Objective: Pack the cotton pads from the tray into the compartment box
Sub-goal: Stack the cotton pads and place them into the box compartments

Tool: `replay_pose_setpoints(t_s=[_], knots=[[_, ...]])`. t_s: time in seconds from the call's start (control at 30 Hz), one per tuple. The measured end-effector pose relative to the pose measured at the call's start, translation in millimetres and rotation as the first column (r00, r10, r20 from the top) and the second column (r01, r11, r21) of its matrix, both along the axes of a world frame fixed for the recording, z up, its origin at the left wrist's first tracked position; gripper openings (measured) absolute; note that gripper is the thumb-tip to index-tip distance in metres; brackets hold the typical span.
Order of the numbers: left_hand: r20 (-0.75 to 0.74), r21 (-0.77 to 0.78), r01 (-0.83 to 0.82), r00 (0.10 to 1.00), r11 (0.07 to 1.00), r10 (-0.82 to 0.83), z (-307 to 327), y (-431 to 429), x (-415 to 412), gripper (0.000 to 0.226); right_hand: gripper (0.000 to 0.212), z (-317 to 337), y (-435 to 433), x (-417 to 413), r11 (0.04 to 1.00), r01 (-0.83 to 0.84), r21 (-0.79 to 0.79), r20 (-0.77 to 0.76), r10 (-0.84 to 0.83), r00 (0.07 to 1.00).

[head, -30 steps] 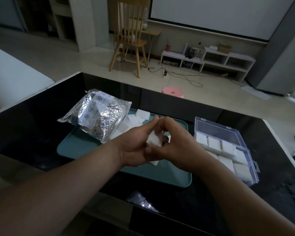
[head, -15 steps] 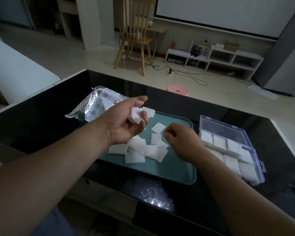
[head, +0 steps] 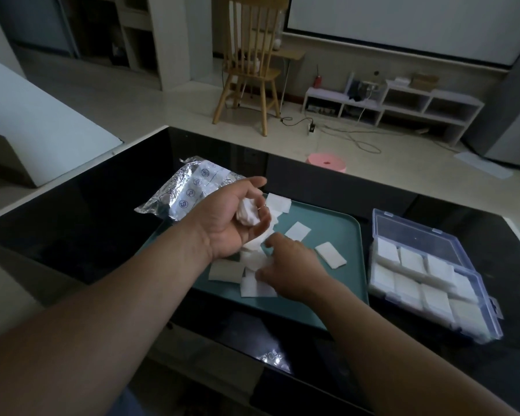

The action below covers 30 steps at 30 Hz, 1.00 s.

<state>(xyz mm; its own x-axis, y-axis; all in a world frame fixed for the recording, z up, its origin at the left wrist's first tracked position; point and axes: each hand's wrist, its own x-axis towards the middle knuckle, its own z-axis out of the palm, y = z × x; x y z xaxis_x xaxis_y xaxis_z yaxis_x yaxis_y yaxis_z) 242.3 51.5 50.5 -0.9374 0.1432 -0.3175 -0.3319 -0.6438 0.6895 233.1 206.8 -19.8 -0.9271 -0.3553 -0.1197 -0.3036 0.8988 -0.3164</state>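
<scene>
Wad of cotton pads (head: 248,214) held in curled fingers (head: 249,185) of left hand (head: 222,226), right hand (head: 291,267) newly lowered to loose pads (head: 252,288) on tray (head: 336,223) just below them, perhaps pinching one; more gathering before compartment box (head: 415,232), rightward.

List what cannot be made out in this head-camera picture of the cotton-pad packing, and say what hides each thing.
- Head view: how many pads make up the wad of cotton pads; curled fingers of the left hand cover it.
- Head view: whether the right hand pinches anything in the pile of cotton pads; its own back hides the fingertips.
- Head view: the print on the foil bag; too small.
</scene>
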Motion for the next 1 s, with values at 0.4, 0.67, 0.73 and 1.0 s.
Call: replay_pose_setpoints(t_s=[0.4,0.67,0.73,1.0], knots=[[-0.005,-0.181,-0.058,0.998,0.982,0.058,-11.8,-4.0,0.3,0.027,0.017,32.2,43.8,-2.8,0.951,0.158,-0.267,0.068,-0.144,0.987],[-0.036,-0.566,0.037,0.997,0.824,-0.070,-36.8,43.7,3.0,0.010,0.011,43.0,80.2,0.8,0.614,0.463,-0.640,0.423,-0.222,0.878],[-0.054,-0.577,0.045,0.994,0.816,-0.094,-39.9,48.9,3.2,0.009,0.014,43.8,82.0,0.6,0.494,0.540,-0.682,0.538,-0.162,0.827],[-0.202,-0.537,0.041,0.963,0.842,-0.176,-36.6,64.0,7.0,0.024,0.023,45.1,79.9,10.3,0.478,0.498,-0.724,0.571,0.010,0.821]])
